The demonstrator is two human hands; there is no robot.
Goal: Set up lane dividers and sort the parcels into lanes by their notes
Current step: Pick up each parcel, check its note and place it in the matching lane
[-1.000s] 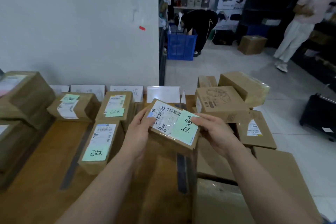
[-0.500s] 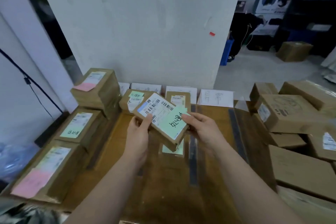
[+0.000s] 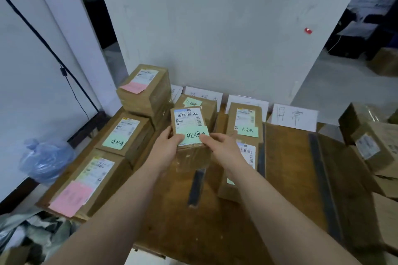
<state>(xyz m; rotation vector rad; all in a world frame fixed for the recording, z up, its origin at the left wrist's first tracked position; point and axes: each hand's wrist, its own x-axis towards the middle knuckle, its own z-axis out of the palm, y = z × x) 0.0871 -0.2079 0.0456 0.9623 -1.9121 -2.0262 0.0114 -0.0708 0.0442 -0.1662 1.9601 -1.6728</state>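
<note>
The parcel [image 3: 189, 122] with the green note [image 3: 195, 135] is in both my hands over the desk [image 3: 290, 168], just in front of a green-noted parcel [image 3: 199, 103] at the back of the same lane; I cannot tell whether its underside touches the desk. My left hand [image 3: 167, 148] has its fingers curled round the parcel's left side, and my right hand [image 3: 224, 148] pinches the right corner, thumb on the note. A dark divider strip [image 3: 196, 187] lies below my wrists, a second strip [image 3: 321, 178] runs further right, and white lane cards [image 3: 294, 117] lean against the wall [image 3: 215, 38]
</note>
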